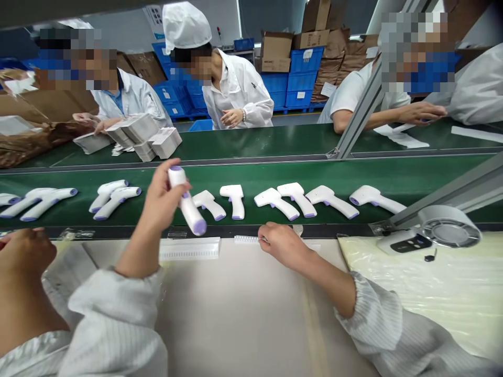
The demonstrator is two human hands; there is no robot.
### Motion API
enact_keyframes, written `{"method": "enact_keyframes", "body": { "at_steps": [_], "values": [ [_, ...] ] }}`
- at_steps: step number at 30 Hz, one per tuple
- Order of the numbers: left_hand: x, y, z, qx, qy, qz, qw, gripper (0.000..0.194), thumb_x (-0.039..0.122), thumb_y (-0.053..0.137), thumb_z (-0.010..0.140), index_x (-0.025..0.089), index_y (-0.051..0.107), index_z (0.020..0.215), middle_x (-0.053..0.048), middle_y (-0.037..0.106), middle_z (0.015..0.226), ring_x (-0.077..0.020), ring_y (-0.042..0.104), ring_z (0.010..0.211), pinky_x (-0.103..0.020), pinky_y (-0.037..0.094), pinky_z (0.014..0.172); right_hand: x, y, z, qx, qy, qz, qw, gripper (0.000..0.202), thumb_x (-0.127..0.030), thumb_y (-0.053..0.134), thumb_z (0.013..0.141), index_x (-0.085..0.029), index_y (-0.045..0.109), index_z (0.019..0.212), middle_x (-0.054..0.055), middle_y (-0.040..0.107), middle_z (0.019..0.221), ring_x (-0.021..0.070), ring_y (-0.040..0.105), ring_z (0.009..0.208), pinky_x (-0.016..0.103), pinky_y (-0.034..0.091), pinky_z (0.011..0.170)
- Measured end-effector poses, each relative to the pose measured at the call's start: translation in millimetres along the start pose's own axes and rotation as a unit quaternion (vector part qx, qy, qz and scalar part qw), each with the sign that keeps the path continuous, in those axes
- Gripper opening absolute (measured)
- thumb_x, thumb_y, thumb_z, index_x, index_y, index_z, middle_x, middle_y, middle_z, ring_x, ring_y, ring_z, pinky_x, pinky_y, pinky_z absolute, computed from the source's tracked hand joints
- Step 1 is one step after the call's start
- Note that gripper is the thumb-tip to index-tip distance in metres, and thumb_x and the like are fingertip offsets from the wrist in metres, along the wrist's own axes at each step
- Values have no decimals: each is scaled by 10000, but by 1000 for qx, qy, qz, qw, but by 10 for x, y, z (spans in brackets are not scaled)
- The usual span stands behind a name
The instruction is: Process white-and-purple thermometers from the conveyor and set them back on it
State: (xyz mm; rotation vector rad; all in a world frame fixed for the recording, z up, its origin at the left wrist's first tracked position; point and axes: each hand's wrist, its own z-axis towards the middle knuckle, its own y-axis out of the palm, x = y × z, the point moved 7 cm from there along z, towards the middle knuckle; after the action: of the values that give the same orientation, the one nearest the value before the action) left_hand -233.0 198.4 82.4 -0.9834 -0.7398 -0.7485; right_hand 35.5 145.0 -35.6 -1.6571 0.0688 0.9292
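My left hand (159, 196) is closed round a white and purple infrared thermometer (187, 204), lifted above the near edge of the green conveyor belt. My right hand (285, 243) is closed in a pinch at the table's far edge, at the right end of a narrow white strip (247, 239) with a row of small marks. A wider white strip (190, 248) with similar marks lies on the table below the thermometer. Several more infrared thermometers (232, 200) lie on the belt behind both hands.
A small fan (448, 228) stands on yellowish plastic sheeting (432, 283) at right. A metal post (361, 104) rises between the belts. At far left is another person's hand (29, 251). Opposite, co-workers in white stand behind a second belt (259, 144) with white boxes (135, 128).
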Motion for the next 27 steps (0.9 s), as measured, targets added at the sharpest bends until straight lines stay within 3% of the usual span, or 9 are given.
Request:
{"method": "enact_keyframes", "body": {
  "at_steps": [4,6,8,10,12,14,18,22,27],
  "values": [
    [148,556,-577,-24,-121,-216,969,622,328,748,697,288,473,1255,-26,584,987,-251,652,901,-338,586,618,-49,-5,-32,9,-21,31,999,218,-6,577,825,-178,649,712,20,662,771,124,561,667,253,357,604],
    [207,785,-783,-27,-165,-260,951,647,345,788,645,282,467,1203,-32,590,1062,-229,644,887,-318,581,591,-44,-128,-68,45,-26,155,987,181,-49,604,804,-195,669,720,5,687,763,130,603,693,244,426,635],
    [282,1018,-953,-52,-201,-291,934,664,356,809,638,280,467,1203,-22,590,1056,-197,620,848,-299,567,596,2,-323,-113,107,-18,350,931,69,-182,671,802,-205,703,745,12,723,779,150,643,721,265,499,673],
    [397,1239,-1104,-91,-221,-309,920,654,373,805,678,289,469,1233,2,576,979,-171,592,823,-269,537,616,55,-495,-159,160,-3,510,845,135,-335,754,762,-202,739,774,35,755,826,172,668,745,300,548,702],
    [534,1417,-1236,-123,-228,-318,912,624,381,777,729,302,465,1263,15,564,948,-153,570,812,-237,489,616,65,-601,-187,185,8,595,782,211,-400,806,705,-201,758,761,46,768,874,169,664,726,314,561,696],
    [664,1536,-1330,-140,-226,-322,909,591,363,746,743,298,468,1260,18,562,954,-133,539,784,-220,443,604,57,-652,-203,202,15,631,749,185,-376,820,671,-208,755,711,36,765,882,147,634,678,301,542,651],
    [787,1631,-1400,-134,-218,-325,911,578,335,702,721,284,458,1243,20,564,999,-114,488,752,-227,420,632,54,-676,-235,237,18,629,741,100,-293,813,648,-216,749,657,21,747,876,146,628,741,296,517,704],
    [760,1651,-1416,-132,-225,-314,913,607,373,681,728,299,438,1279,1,573,1079,-132,498,790,-249,420,666,42,-715,-273,258,2,601,756,63,-275,788,676,-224,753,665,22,737,886,172,647,848,331,509,830],
    [714,1640,-1407,-128,-208,-303,921,559,397,661,763,308,474,1281,-19,561,1171,-159,524,865,-263,423,685,35,-739,-282,266,1,588,764,68,-281,780,670,-224,746,659,26,736,867,183,652,836,355,509,840]
  ]
}}
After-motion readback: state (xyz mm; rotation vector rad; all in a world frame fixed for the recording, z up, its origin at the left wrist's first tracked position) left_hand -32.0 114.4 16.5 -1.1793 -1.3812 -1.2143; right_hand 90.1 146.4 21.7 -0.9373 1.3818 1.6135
